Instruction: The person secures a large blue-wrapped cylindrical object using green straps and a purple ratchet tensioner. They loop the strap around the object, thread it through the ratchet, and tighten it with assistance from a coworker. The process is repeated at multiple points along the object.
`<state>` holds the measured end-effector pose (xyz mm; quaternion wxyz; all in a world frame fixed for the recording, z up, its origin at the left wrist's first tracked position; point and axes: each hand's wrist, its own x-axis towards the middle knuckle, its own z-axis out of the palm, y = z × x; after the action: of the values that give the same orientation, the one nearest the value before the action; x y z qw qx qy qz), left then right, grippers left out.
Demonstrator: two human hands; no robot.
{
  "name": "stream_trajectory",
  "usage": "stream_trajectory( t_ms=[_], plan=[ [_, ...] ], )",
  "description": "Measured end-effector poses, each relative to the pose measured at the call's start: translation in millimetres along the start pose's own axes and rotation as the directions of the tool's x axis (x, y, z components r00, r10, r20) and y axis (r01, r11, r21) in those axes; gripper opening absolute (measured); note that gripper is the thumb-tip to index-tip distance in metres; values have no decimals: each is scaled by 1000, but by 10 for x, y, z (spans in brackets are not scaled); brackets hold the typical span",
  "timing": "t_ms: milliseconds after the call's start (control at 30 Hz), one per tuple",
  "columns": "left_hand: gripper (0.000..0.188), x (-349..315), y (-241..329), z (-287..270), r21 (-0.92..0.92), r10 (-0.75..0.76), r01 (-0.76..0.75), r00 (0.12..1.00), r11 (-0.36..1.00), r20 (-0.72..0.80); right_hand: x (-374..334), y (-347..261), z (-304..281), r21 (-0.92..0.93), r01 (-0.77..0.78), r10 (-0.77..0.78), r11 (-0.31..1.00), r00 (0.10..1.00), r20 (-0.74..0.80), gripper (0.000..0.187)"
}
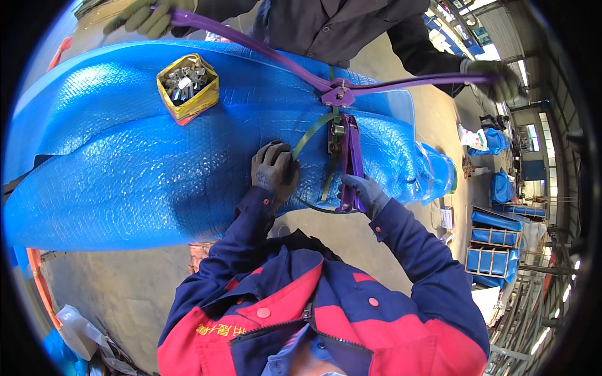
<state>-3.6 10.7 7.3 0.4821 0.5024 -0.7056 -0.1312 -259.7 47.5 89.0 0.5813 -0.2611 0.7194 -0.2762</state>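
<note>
My left hand point(274, 170), in a grey glove, is closed at the lower end of a curved green strap point(310, 133) over a large blue-wrapped bundle point(188, 150). My right hand point(368, 194), also gloved, grips the handle of a purple strapping tensioner point(351, 153) lying on the wrap. The strap runs up into the tensioner's head. Just beyond it, the jaws of a purple long-handled strap sealer point(338, 94) sit on the strap line. A co-worker's gloved hands point(147, 17) hold the sealer's two long arms spread wide.
A yellow open box point(188, 88) of small metal strap seals stands on the bundle, left of centre. The co-worker in dark clothing point(313, 28) stands across from me. Wooden crates with blue wrapping point(492, 247) and metal lengths point(533, 319) lie off to the right.
</note>
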Motion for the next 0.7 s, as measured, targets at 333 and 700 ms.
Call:
stream_trajectory(
  t_ms=[333,700],
  plan=[
    [30,102,-170,-22,-4,2,-2,1000,1000,28,123,-20,112,-26,34,-34,999,999,16,49],
    [33,136,-166,-52,-23,-3,3,1000,1000,29,202,29,43,-75,60,-58,995,998,26,51]
  ],
)
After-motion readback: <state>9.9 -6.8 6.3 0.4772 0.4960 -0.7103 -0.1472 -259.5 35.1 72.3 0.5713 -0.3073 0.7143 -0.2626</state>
